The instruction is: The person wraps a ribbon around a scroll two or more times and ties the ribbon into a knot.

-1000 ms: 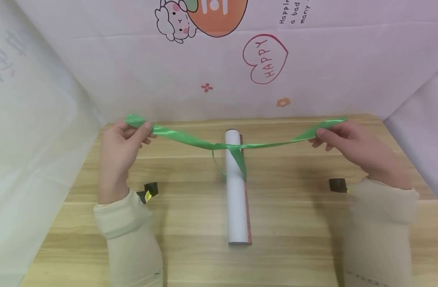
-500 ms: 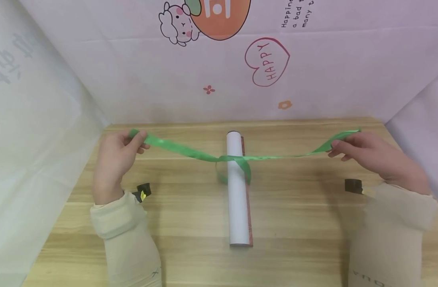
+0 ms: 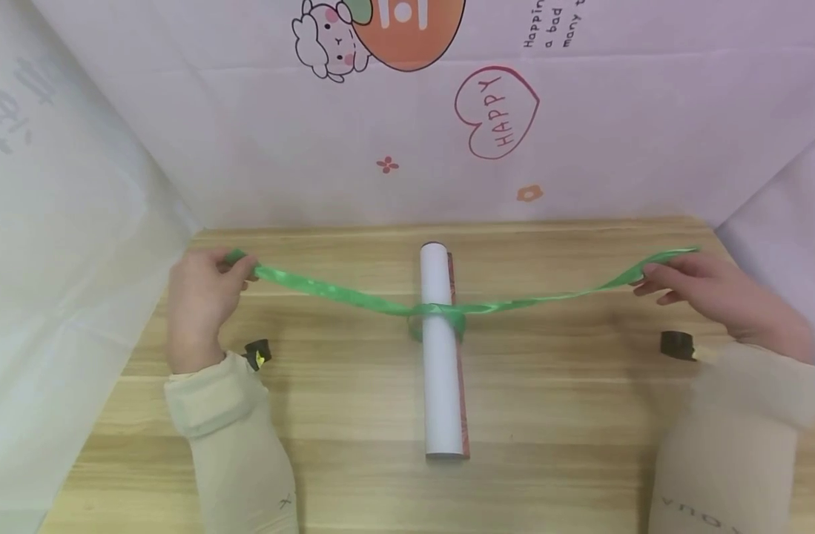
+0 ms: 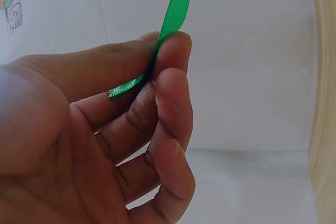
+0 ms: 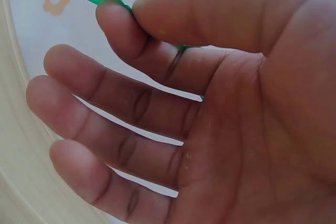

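Observation:
A white paper roll [image 3: 442,393] with a reddish edge along its right side lies lengthwise on the wooden table. Round its upper half runs a green ribbon [image 3: 334,294], crossed on top, with a small loop showing on both sides of the roll. My left hand [image 3: 203,300] pinches one ribbon end between thumb and index finger; a short tip pokes out behind the thumb in the left wrist view. Out to the right, my right hand [image 3: 721,293] pinches the other end the same way, its remaining fingers spread loosely. Both ribbon lengths stretch outward from the roll.
The wooden table [image 3: 354,482] ends at a white printed cloth [image 3: 294,156] hanging behind it, with more white cloth at both sides. Black wrist-camera parts [image 3: 677,345] stick out beside each beige sleeve [image 3: 734,445].
Both hands have moved apart and slightly toward the person, still pinching the ribbon. The crossing has slid down the roll and the loop around it has become smaller.

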A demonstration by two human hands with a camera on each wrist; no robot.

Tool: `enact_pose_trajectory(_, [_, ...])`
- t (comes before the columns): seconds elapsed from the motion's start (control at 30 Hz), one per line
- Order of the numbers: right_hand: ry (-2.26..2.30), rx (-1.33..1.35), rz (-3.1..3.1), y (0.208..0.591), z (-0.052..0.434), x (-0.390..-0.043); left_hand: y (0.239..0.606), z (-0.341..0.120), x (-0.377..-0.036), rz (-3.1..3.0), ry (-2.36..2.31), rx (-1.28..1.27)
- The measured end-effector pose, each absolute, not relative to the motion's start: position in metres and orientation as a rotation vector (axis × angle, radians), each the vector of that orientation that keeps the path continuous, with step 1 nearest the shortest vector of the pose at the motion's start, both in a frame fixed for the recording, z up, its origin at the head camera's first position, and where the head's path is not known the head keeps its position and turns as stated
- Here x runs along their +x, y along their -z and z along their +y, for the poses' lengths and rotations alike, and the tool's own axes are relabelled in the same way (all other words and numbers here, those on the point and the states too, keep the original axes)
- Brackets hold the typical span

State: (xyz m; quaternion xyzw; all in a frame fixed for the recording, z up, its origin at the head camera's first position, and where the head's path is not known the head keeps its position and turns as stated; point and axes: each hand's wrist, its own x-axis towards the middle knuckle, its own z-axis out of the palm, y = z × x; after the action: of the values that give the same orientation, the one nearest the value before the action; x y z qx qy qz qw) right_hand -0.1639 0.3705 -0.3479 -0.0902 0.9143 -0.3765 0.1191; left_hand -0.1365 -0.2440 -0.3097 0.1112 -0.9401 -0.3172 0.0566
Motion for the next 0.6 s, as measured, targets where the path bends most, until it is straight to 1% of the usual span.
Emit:
enact_pose_trajectory(0.23, [1.067, -0.193, 2.621, 0.344, 0.385, -0.163, 0.312, -0.25, -0.138, -2.87, 0.899, 0.459])
enact_pose_trajectory(0.47, [1.014, -0.114, 2.602, 0.345, 0.397, -0.158, 0.315, -0.259, -0.138, -2.849, 0.889, 0.526])
enact_pose_trajectory(0.6, [1.001, -0.12, 2.6, 0.345, 0.399, -0.159, 0.315, -0.262, -0.138, -2.827, 0.921, 0.575])
